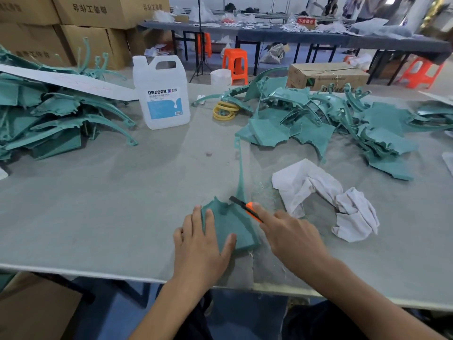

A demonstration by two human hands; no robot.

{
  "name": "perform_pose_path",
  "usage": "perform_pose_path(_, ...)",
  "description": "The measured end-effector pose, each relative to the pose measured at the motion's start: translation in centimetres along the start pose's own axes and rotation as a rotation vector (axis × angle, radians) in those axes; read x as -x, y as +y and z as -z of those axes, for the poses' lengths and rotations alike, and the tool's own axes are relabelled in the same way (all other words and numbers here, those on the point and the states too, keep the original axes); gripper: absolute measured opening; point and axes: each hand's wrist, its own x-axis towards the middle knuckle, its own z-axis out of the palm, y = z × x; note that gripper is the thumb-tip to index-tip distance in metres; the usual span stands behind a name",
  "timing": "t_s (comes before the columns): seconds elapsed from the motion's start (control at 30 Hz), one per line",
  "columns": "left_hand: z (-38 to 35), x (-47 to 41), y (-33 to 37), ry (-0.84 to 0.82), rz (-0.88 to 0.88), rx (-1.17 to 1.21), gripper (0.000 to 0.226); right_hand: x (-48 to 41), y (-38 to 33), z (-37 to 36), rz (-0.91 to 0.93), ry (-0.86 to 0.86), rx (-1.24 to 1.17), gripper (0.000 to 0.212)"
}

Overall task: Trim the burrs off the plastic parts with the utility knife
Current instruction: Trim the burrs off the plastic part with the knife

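Near the table [122, 204] front edge: teal plastic part [230, 224] lying flat, thin arm pointing away. Left hand [203, 244] grip spread, fingers pressing the part down. Right hand [289, 234] grip pinching orange utility knife [247, 209], black tip at part's upper edge.

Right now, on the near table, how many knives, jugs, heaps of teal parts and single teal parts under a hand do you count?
knife, in the right hand: 1
jug: 1
heaps of teal parts: 2, the left heap and the right heap
single part, under the left hand: 1
Total: 5
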Motion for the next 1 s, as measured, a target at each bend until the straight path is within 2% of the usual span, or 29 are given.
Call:
perform_pose_path(0.17,-0.3,-0.2,-0.2,-0.040,-0.018,0.013,0.095,0.7,-0.5,-0.8,0.038,-0.008,-0.066,0.056)
perform_pose_path(0.27,-0.3,-0.1,-0.2,-0.041,-0.012,0.027,0.096,0.4,0.2,-0.7,0.002,0.031,-0.039,0.056)
perform_pose_path(0.4,-0.3,0.0,-0.1,-0.025,-0.013,0.026,0.098,0.6,-0.4,-1.0,0.036,-0.012,-0.099,0.058)
perform_pose_path(0.53,-0.4,-0.1,-0.2,-0.015,-0.007,0.041,0.096,0.4,0.0,-1.0,-0.029,0.033,-0.082,0.056)
perform_pose_path(0.63,-0.4,0.0,-0.2,-0.003,-0.002,0.043,0.097,1.0,-0.6,-1.3,-0.007,0.010,-0.113,0.057)
perform_pose_path(0.87,0.2,-0.1,-1.4,0.020,-0.038,0.143,0.085,0.6,-0.5,-1.0,-0.058,0.021,-0.102,0.055)
perform_pose_path(1.0,0.7,0.0,-1.2,0.041,-0.087,0.180,0.101,0.0,-0.4,-1.1,-0.090,0.016,-0.092,0.054)
